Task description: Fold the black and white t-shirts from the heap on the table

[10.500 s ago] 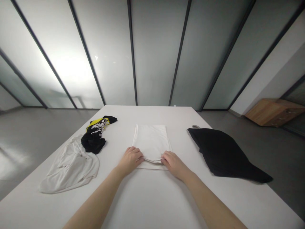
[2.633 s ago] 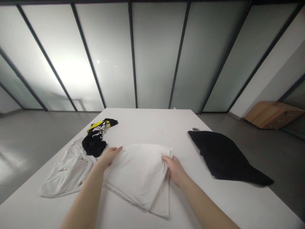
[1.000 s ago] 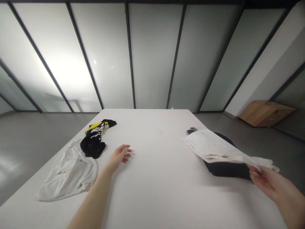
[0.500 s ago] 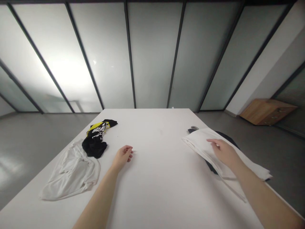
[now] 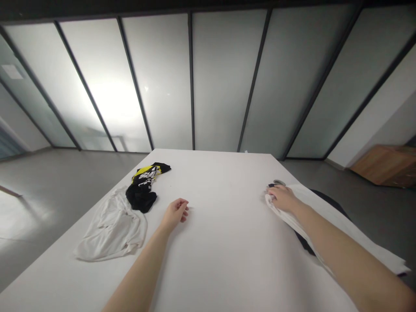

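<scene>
At the right side of the table, my right hand (image 5: 282, 198) grips the near-left corner of a folded white garment (image 5: 328, 212), its fingertips curled over the layered edge. Dark cloth (image 5: 305, 243) shows from beneath this garment, which lies flat in several layers. My left hand (image 5: 176, 212) rests over the middle-left of the table, its fingers curled in and nothing visible in them. To its left lies a crumpled white garment (image 5: 112, 229). A black garment with a yellow and white print (image 5: 143, 190) lies bunched just beyond, touching the white one.
The long white table (image 5: 221, 260) stretches away from me. A grey ring-shaped roll (image 5: 278, 183) sits beside the folded garment's far corner. Frosted glass panels (image 5: 224, 78) stand behind the table, and a wooden cabinet (image 5: 385, 167) stands on the floor at right.
My right hand has moved from above the folded white garment to its left corner and taken hold there. My left hand stays curled in place. The view has turned slightly left.
</scene>
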The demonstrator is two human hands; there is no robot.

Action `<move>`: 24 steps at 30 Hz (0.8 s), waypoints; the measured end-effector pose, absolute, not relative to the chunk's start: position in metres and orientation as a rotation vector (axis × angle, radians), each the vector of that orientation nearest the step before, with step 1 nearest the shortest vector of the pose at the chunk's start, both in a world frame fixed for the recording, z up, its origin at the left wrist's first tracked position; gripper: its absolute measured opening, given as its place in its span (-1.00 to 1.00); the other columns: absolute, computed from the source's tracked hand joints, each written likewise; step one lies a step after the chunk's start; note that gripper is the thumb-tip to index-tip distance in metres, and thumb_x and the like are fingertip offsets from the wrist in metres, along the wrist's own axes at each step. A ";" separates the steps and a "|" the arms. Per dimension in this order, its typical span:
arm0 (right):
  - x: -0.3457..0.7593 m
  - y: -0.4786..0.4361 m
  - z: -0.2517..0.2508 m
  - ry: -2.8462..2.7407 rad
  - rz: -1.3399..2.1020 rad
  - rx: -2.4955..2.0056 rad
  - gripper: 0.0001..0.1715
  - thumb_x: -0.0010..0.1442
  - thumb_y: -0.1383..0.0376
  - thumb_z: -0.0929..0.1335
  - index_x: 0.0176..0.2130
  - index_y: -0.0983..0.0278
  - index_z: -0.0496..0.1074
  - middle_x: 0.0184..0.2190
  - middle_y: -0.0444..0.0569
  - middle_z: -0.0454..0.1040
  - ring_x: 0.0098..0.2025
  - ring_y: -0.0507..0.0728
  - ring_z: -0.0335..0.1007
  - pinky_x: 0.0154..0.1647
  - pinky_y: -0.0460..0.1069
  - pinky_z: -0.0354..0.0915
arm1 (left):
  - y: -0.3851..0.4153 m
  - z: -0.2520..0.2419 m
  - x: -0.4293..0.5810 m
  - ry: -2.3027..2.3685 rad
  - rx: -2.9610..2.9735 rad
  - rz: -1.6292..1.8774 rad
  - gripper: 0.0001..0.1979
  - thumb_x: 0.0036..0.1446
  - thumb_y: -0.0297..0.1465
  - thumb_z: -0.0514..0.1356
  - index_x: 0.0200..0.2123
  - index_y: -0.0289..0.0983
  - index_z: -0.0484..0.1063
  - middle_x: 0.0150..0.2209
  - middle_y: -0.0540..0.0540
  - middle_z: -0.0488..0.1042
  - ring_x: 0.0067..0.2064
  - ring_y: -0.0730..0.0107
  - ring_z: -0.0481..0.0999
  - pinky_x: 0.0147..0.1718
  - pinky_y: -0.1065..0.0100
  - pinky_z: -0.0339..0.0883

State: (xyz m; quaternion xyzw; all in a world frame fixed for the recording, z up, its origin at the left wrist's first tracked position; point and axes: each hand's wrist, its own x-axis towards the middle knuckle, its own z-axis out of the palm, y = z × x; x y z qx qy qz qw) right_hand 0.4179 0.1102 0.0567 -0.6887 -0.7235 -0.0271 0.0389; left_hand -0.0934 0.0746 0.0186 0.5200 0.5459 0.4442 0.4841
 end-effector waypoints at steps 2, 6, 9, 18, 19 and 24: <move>0.423 0.111 0.067 -2.194 -0.112 -2.135 -0.69 0.18 0.39 0.34 -0.11 0.25 0.61 -0.02 0.18 0.64 0.14 0.35 0.45 0.16 0.19 0.25 | 0.076 0.017 -0.093 1.335 1.255 1.085 -0.58 0.09 -0.02 0.33 -0.20 -0.25 0.51 -0.34 -0.08 0.53 -0.46 0.38 0.52 -0.61 0.42 0.35; 0.438 0.116 0.094 -1.816 -0.311 -2.264 -0.69 0.27 0.28 0.33 -0.06 0.34 0.57 -0.19 0.30 0.59 -0.01 0.41 0.45 0.03 0.21 0.24 | 0.077 0.013 -0.092 1.337 1.266 1.085 -0.60 0.10 -0.03 0.33 -0.22 -0.25 0.50 -0.36 -0.06 0.51 -0.48 0.42 0.50 -0.61 0.44 0.33; 0.442 0.118 0.103 -1.459 -0.402 -2.230 -0.58 0.31 0.23 0.33 0.08 0.37 0.53 -0.05 0.42 0.54 0.09 0.47 0.37 0.07 0.28 0.20 | 0.077 0.011 -0.091 1.344 1.293 1.079 -0.62 0.12 -0.05 0.32 -0.23 -0.25 0.49 -0.38 -0.05 0.50 -0.48 0.43 0.49 -0.61 0.45 0.33; 0.421 0.115 0.037 -1.613 -0.078 -2.511 -0.36 0.37 0.07 0.26 0.24 0.38 0.48 0.29 0.51 0.36 0.33 0.63 0.26 0.26 0.45 0.14 | 0.073 0.017 -0.089 1.342 1.281 1.081 -0.63 0.11 -0.06 0.31 -0.24 -0.26 0.49 -0.40 -0.03 0.49 -0.49 0.45 0.48 -0.61 0.46 0.34; 0.422 0.116 0.033 -1.651 -0.064 -2.532 -0.36 0.37 0.06 0.26 0.23 0.37 0.49 0.32 0.49 0.34 0.35 0.65 0.23 0.29 0.48 0.12 | 0.073 0.018 -0.088 1.344 1.279 1.081 -0.63 0.11 -0.06 0.31 -0.25 -0.26 0.49 -0.40 -0.03 0.49 -0.49 0.45 0.48 -0.60 0.47 0.34; 0.409 0.123 0.033 -1.607 -0.066 -2.521 -0.36 0.36 0.05 0.28 0.28 0.28 0.46 0.39 0.38 0.30 0.40 0.66 0.17 0.29 0.54 0.11 | 0.074 0.014 -0.087 1.398 1.301 1.081 -0.68 0.14 -0.10 0.28 -0.24 -0.25 0.50 -0.40 -0.05 0.50 -0.39 0.36 0.52 -0.57 0.47 0.39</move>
